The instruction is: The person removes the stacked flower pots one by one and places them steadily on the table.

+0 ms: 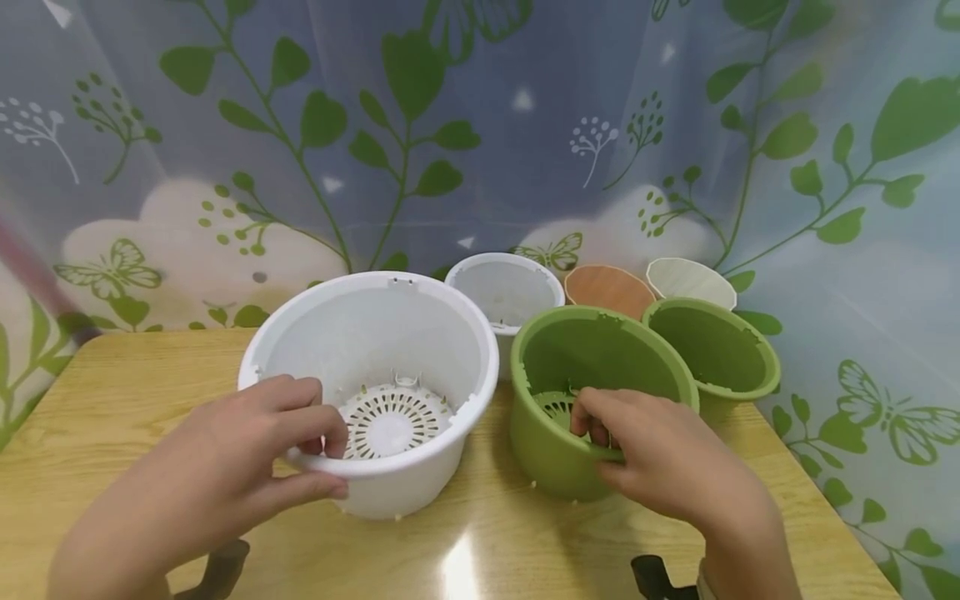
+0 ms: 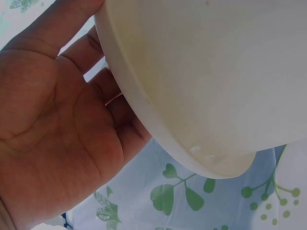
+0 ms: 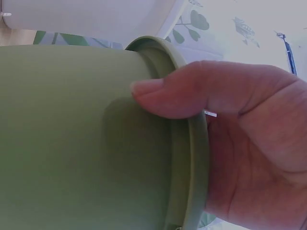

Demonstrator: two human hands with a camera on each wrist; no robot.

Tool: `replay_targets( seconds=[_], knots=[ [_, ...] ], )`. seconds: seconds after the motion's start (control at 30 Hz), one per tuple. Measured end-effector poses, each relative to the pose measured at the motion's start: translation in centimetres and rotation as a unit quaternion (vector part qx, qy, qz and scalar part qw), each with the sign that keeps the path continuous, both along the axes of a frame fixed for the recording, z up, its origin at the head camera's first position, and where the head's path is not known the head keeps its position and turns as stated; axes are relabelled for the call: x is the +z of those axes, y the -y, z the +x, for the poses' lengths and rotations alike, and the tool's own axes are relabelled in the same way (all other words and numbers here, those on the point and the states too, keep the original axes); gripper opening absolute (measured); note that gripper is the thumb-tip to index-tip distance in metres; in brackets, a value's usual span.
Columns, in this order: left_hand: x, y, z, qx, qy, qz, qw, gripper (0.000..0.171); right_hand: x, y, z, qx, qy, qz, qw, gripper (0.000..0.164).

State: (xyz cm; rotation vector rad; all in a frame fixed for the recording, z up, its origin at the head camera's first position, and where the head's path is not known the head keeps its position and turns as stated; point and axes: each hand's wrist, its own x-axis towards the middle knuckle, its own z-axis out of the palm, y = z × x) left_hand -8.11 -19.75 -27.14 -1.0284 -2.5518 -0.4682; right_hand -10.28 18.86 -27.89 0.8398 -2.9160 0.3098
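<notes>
A large white flowerpot [image 1: 405, 487] with a slotted base stands on the table. My left hand [image 1: 255, 450] grips its near-left rim, fingers curled over the inside and thumb against the outer wall. In the left wrist view the rim of this white pot [image 2: 225, 81] runs beside the fingers, whose tips are hidden behind it. To the right, a green flowerpot [image 1: 551, 462] also has a slotted base. My right hand [image 1: 667, 454] pinches its near rim, thumb [image 3: 163, 98] outside on the green wall [image 3: 72, 143] and fingers inside.
Behind these pots stand a smaller white pot [image 1: 502, 287], an orange pot [image 1: 609, 287], a cream pot [image 1: 690, 282] and another green pot [image 1: 708, 346]. The wooden table [image 1: 135, 375] meets a leaf-patterned curtain [image 1: 360, 125] at the back and right.
</notes>
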Motion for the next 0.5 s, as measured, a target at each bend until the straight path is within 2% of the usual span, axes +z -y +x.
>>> replay_targets(
  seconds=[0.27,0.5],
  knots=[
    [0.17,-0.03,0.08,0.003,0.0,-0.003,1.0,0.035,-0.27,-0.31,-0.41,-0.024,0.006,0.004,1.0,0.045],
    [0.1,-0.03,0.06,-0.001,-0.003,0.001,1.0,0.034,-0.41,-0.72,-0.85,-0.022,0.013,-0.001,1.0,0.044]
  ],
)
